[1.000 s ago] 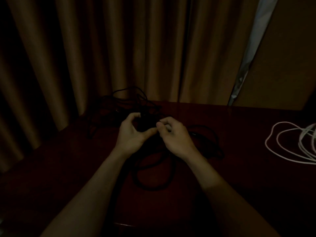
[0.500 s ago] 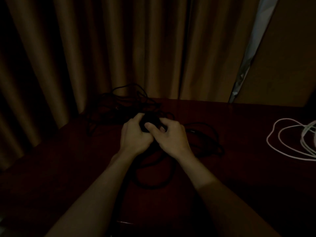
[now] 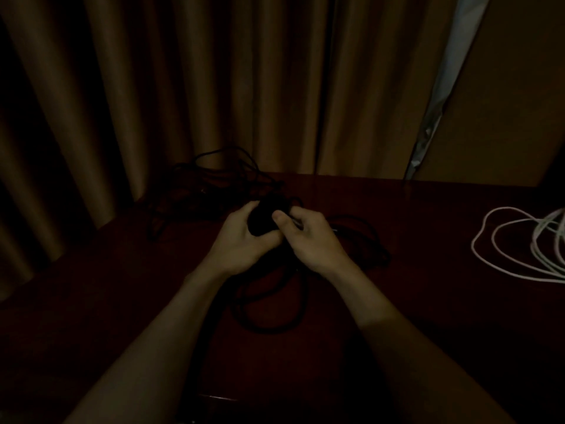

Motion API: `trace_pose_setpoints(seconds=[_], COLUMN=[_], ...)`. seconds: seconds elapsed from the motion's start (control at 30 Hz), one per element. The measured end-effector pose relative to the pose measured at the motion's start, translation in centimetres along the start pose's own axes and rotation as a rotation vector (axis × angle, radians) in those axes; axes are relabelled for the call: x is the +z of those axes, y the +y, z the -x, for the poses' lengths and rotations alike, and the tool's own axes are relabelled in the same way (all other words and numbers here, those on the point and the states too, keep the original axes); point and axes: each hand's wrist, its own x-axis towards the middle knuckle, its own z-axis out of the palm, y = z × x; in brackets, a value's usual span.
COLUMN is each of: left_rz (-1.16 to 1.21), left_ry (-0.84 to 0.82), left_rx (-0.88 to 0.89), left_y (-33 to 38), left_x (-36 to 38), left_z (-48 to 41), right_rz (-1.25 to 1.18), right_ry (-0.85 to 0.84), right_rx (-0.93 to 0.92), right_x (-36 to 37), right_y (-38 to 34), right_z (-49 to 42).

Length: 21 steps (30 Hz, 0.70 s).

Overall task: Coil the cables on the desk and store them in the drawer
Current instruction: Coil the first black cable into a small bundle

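Dim room, brown curtains (image 3: 214, 87) behind dark red desk (image 3: 428, 228): L hand (image 3: 238, 243) & R hand (image 3: 308, 240) both curled tight round black cable bundle (image 3: 264, 215) mid-desk, slack loops (image 3: 275, 316) just below bundle, white cable (image 3: 519, 240) well to bundle's right.

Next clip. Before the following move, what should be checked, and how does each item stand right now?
1. Left hand and right hand both hold the black bundle: ok.
2. Winding finished: not ok; a loose loop lies on the desk.
3. Loop free of the tangled pile behind: cannot tell, too dark.
4. White cable coiled: not ok, sprawled loose.
5. Drawer ready: cannot tell, out of view.
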Motion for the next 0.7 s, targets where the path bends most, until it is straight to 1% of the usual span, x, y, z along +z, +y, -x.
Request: trace_pose_setpoints(seconds=[0.17, 0.3, 0.33, 0.43, 0.5, 0.53, 0.6, 0.63, 0.7], left_rz=[-0.166, -0.219, -0.264, -0.505, -0.587, -0.587, -0.516, -0.451, -0.257], left_ry=[0.123, 0.208, 0.235, 0.293, 0.302, 0.299, 0.251, 0.201, 0.066], left_rx=[0.029, 0.076, 0.107, 0.239, 0.255, 0.258, 0.256, 0.227, 0.095], left_y=[-0.2, 0.3, 0.3, -0.4, -1.0, -1.1, -1.0, -0.9, -0.9], left_x=[-0.3, 0.1, 0.3, 0.6, 0.8, 0.9, 0.9, 0.9, 0.5], left_z=[0.1, 0.3, 0.3, -0.1, -0.3, -0.4, -0.4, -0.3, -0.4], right_rz=[0.109, 0.113, 0.124, 0.102, 0.041, 0.021, 0.012, 0.015, 0.032], right_ry=[0.075, 0.056, 0.062, 0.071, 0.062, 0.061, 0.060, 0.055, 0.032], right_rx=[-0.054, -0.015, -0.004, 0.034, 0.050, 0.044, 0.027, 0.024, 0.025], right_x=[0.3, 0.9, 1.2, 1.7, 1.8, 1.7, 1.5, 1.3, 0.9], right_y=[-0.4, -0.8, -0.9, -1.0, -1.1, -1.0, -0.9, -0.8, -0.5], right_z=[0.1, 0.4, 0.5, 0.5, 0.5, 0.5, 0.4, 0.4, 0.2])
